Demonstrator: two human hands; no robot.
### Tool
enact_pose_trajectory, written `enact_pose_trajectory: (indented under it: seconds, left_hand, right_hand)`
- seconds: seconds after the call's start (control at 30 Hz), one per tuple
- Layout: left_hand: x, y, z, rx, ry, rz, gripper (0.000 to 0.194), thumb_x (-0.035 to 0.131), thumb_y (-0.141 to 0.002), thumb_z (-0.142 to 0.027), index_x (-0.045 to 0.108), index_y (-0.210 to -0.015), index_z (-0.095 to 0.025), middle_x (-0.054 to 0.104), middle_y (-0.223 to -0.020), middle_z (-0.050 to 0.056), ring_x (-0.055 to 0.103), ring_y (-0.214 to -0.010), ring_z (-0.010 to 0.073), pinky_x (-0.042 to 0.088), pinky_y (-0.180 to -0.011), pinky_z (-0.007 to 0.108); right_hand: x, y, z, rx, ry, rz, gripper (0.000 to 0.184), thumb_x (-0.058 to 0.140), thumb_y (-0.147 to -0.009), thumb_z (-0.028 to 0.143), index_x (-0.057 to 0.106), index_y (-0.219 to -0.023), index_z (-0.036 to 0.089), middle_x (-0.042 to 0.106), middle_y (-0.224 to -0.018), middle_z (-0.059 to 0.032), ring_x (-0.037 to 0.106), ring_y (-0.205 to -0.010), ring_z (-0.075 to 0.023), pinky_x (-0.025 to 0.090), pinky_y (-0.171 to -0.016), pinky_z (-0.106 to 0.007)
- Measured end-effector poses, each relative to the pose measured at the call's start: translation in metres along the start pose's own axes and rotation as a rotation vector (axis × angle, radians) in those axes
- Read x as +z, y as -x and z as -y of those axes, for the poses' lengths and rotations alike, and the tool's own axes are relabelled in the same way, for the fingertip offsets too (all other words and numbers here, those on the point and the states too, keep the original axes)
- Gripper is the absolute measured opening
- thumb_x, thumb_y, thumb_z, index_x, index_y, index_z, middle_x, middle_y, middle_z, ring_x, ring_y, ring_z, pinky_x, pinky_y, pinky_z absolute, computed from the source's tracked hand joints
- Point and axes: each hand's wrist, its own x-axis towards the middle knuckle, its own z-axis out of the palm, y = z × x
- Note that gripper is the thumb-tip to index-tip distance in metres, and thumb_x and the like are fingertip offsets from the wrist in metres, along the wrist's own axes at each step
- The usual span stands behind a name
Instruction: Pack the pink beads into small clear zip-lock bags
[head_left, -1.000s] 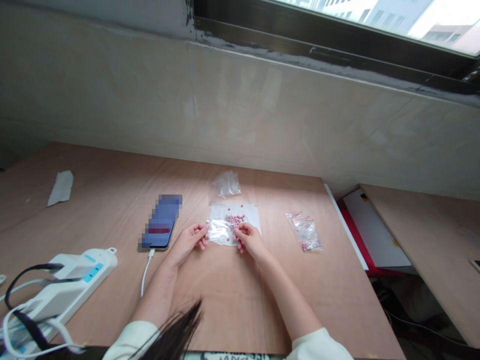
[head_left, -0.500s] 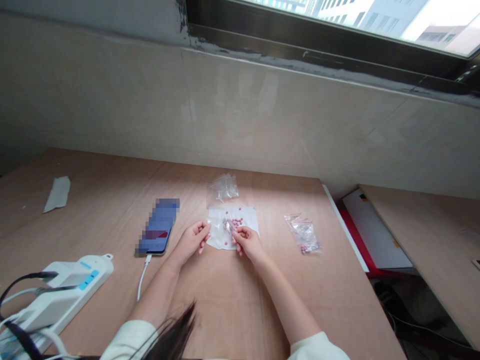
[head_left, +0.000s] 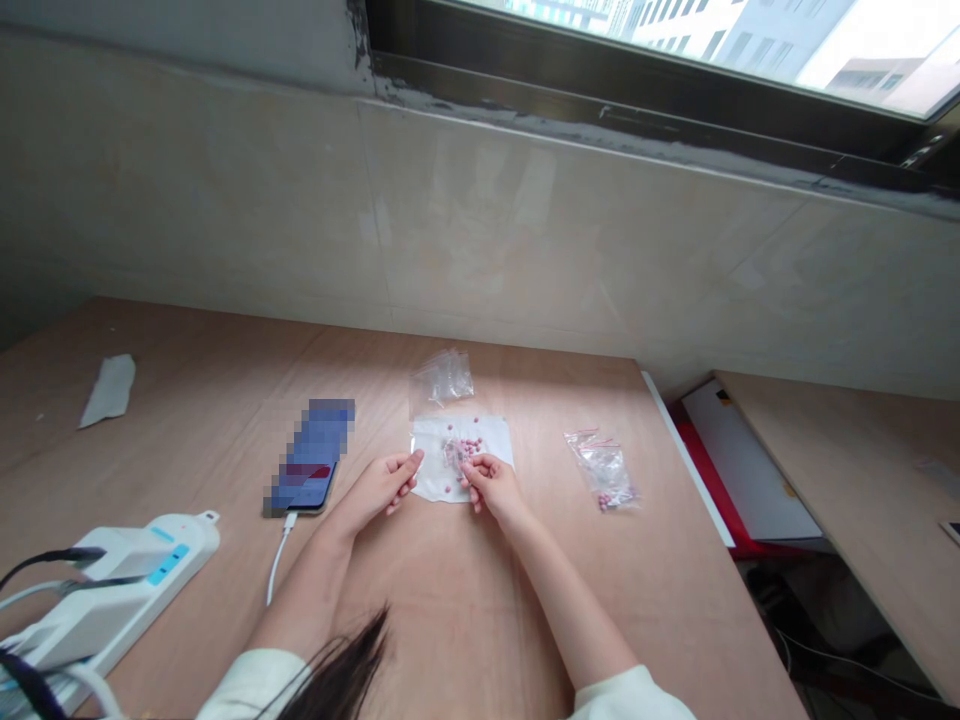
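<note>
1. Gathered inward since the earlier frame, the small clear zip bag [head_left: 453, 454] is now bunched into a narrow fold above the white sheet [head_left: 430, 441], and the sheet is no longer largely covered by it.
2. The right hand [head_left: 492, 487] is positioned at the sheet's lower right, with its fingers closed in a pinch. The bag appears to be held there, although the grip is small and partly hidden.
3. The left hand [head_left: 377, 488] is kept at the sheet's left edge, half open with the fingers lightly curled. Nothing is seen to be held by it.
4. The pink beads [head_left: 470, 443] are clustered on the sheet just beside the bag, and a few are scattered lower down. The bag is seen to be translucent and creased; whether any beads are inside it cannot be told.
5. Risk: beads may be knocked by the bag or by the fingers if either is moved across the cluster. Being rounded, they could be rolled off the sheet onto the bench [head_left: 457, 610].
6. Risk: the bag may be dropped onto the beads if the pinch is loosened. Its contents could be spilled if its mouth is unsealed, which cannot be determined.
7. Nearby, a second clear bag [head_left: 604, 470] holding pink beads is laid well to the right, and a bundle of empty clear bags [head_left: 442, 378] is placed beyond the sheet.
</note>
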Motion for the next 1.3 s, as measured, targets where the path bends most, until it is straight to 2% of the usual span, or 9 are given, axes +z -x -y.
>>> enact_pose_trajectory:
  seconds: [0.1,0.27,0.43,0.57,0.77,0.83,1.0,1.17,1.3]
  left_hand:
    - [-0.001,0.003,-0.004,0.026,-0.039,0.021,0.042,0.049,-0.065,-0.055,0.040,-0.053,-0.016,0.036,-0.044,-0.008,0.030,-0.031,0.0023,0.024,-0.028,0.013]
    - [-0.003,0.004,-0.005,0.008,-0.111,-0.080,0.042,0.050,-0.065,-0.054,0.039,-0.049,-0.016,0.035,-0.037,-0.009,0.029,-0.027,0.0026,0.023,-0.027,0.014]
    - [-0.003,0.003,-0.003,0.044,-0.052,-0.075,0.038,0.057,-0.060,-0.050,0.042,-0.053,-0.015,0.045,-0.041,-0.007,0.037,-0.030,0.0031,0.029,-0.030,0.015]
    - [-0.004,0.004,-0.002,0.071,0.004,-0.055,0.036,0.062,-0.057,-0.046,0.043,-0.056,-0.015,0.046,-0.043,-0.007,0.041,-0.034,0.0045,0.035,-0.032,0.015]
    - [-0.008,0.002,0.000,0.084,0.114,-0.076,0.040,0.049,-0.068,-0.049,0.038,-0.050,-0.015,0.039,-0.043,-0.008,0.037,-0.033,0.0027,0.033,-0.030,0.014]
    - [-0.009,0.002,0.002,0.086,0.106,-0.059,0.040,0.050,-0.067,-0.050,0.040,-0.052,-0.015,0.040,-0.046,-0.007,0.039,-0.035,0.0032,0.034,-0.030,0.014]
    - [-0.010,0.005,0.011,-0.010,0.016,0.002,0.041,0.048,-0.067,-0.054,0.043,-0.056,-0.015,0.042,-0.045,-0.007,0.038,-0.032,0.0037,0.033,-0.028,0.014]
    - [-0.010,0.009,0.012,0.072,-0.012,-0.069,0.034,0.051,-0.069,-0.046,0.049,-0.057,-0.014,0.044,-0.044,-0.007,0.037,-0.031,0.0029,0.030,-0.031,0.014]
    - [-0.008,0.010,0.006,0.162,0.001,-0.031,0.029,0.051,-0.071,-0.041,0.055,-0.062,-0.013,0.049,-0.046,-0.005,0.044,-0.037,0.0046,0.038,-0.042,0.017]
  right_hand:
    - [0.001,0.000,0.000,-0.007,-0.008,-0.008,0.027,0.061,-0.058,0.038,0.048,-0.067,0.016,0.053,-0.050,0.0051,0.038,-0.031,-0.0031,0.031,-0.026,-0.015]
    - [0.003,0.001,-0.001,-0.003,-0.005,-0.019,0.026,0.060,-0.058,0.038,0.048,-0.066,0.016,0.052,-0.049,0.0056,0.037,-0.031,-0.0030,0.030,-0.026,-0.015]
    - [0.003,0.002,0.000,-0.012,-0.008,-0.034,0.025,0.060,-0.058,0.037,0.048,-0.066,0.017,0.052,-0.050,0.0056,0.037,-0.031,-0.0031,0.029,-0.026,-0.015]
    - [0.004,0.003,0.001,-0.014,0.003,-0.033,0.024,0.059,-0.059,0.036,0.047,-0.065,0.016,0.053,-0.050,0.0054,0.036,-0.030,-0.0026,0.028,-0.026,-0.015]
    - [0.002,0.001,0.001,-0.013,-0.016,-0.019,0.026,0.060,-0.058,0.037,0.047,-0.065,0.016,0.053,-0.051,0.0049,0.036,-0.030,-0.0029,0.030,-0.026,-0.016]
    - [0.002,0.000,0.000,-0.012,-0.021,-0.021,0.026,0.060,-0.058,0.038,0.047,-0.066,0.016,0.053,-0.051,0.0047,0.037,-0.031,-0.0030,0.030,-0.026,-0.016]
    - [0.004,0.002,0.001,-0.008,-0.006,-0.044,0.024,0.059,-0.059,0.036,0.047,-0.065,0.017,0.053,-0.050,0.0050,0.036,-0.031,-0.0029,0.029,-0.026,-0.015]
    - [0.006,0.004,0.002,0.013,0.006,-0.032,0.024,0.059,-0.058,0.036,0.047,-0.062,0.017,0.054,-0.051,0.0040,0.036,-0.032,-0.0029,0.028,-0.027,-0.015]
    - [0.006,0.003,0.001,0.007,0.019,-0.036,0.024,0.059,-0.058,0.036,0.046,-0.062,0.017,0.054,-0.050,0.0041,0.035,-0.030,-0.0029,0.027,-0.026,-0.015]
